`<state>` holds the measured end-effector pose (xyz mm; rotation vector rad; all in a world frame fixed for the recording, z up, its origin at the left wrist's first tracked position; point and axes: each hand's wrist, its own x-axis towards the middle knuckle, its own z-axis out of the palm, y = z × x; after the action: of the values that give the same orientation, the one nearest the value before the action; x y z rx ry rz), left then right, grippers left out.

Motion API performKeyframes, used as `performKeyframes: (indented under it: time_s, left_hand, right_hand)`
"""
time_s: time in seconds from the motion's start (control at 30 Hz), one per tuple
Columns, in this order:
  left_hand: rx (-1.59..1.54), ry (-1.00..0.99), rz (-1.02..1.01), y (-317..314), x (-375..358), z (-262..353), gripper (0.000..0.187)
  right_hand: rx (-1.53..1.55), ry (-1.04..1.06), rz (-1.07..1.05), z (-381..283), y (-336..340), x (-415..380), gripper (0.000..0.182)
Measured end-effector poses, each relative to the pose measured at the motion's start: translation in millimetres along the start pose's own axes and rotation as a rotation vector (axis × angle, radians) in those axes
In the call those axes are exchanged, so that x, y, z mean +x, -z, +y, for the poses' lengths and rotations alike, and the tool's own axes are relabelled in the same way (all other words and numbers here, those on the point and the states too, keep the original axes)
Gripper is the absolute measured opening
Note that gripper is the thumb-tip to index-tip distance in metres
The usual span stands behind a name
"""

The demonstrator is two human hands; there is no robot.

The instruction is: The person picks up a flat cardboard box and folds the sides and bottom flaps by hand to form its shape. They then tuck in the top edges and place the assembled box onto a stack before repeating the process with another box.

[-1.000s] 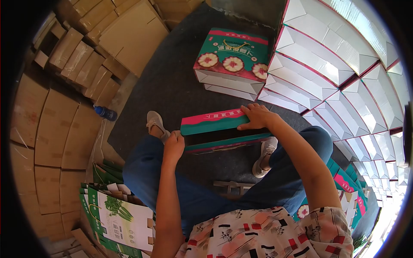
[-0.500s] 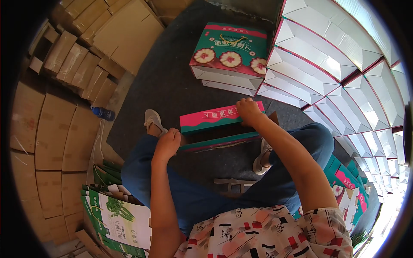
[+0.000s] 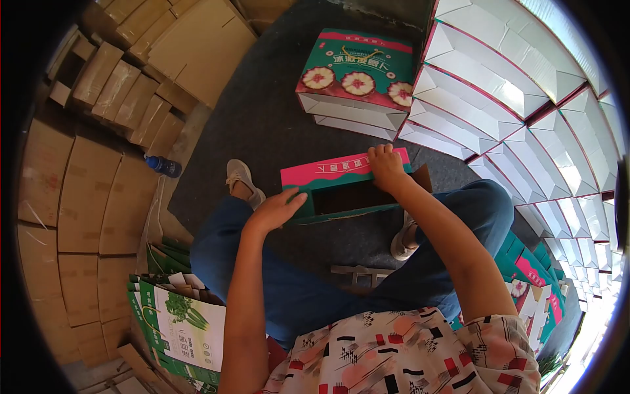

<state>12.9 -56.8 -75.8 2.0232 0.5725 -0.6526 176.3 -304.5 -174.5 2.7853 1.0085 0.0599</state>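
A pink and green carton (image 3: 328, 169) stands between the knees, its near side open onto a dark inside. My left hand (image 3: 277, 209) lies at the carton's left end, on a green flap that is folded inward, with thumb and fingers apart. At the top right edge, my right hand (image 3: 387, 168) grips the pink panel with its fingers bent over it. A brown flap (image 3: 422, 177) sticks out at the right end.
Finished-looking cartons (image 3: 357, 69) stand ahead on the dark floor (image 3: 230, 125). White box stacks (image 3: 485, 79) rise at the right, brown boxes (image 3: 85, 190) at the left. A blue bottle (image 3: 164, 166), flat green-white cartons (image 3: 190, 328) and a metal frame (image 3: 361, 272) are also around.
The left end flap of the carton has folded inward under my left hand, whose fingers have spread. My right hand stays on the top edge. The view has shifted slightly.
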Motion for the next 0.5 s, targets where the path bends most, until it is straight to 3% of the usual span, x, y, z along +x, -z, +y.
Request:
performKeyframes:
  time_s: [0.1, 0.2, 0.37, 0.5]
  left_hand:
    - [0.501, -0.230, 0.111, 2.5, 29.0, -20.3, 0.082]
    - [0.641, -0.083, 0.213, -2.0, 39.0, -16.8, 0.076]
    - [0.561, -0.063, 0.255, -15.5, 62.3, -39.2, 0.071]
    - [0.538, -0.075, 0.333, -19.4, 58.9, -39.7, 0.071]
  right_hand:
    - [0.002, 0.005, -0.002, -1.0, 3.2, -2.2, 0.055]
    - [0.004, -0.008, 0.002, -1.8, 3.2, -2.6, 0.055]
    - [0.022, 0.003, -0.003, 0.3, 5.8, -1.6, 0.057]
    - [-0.006, -0.026, 0.036, -1.7, 2.2, 0.3, 0.077]
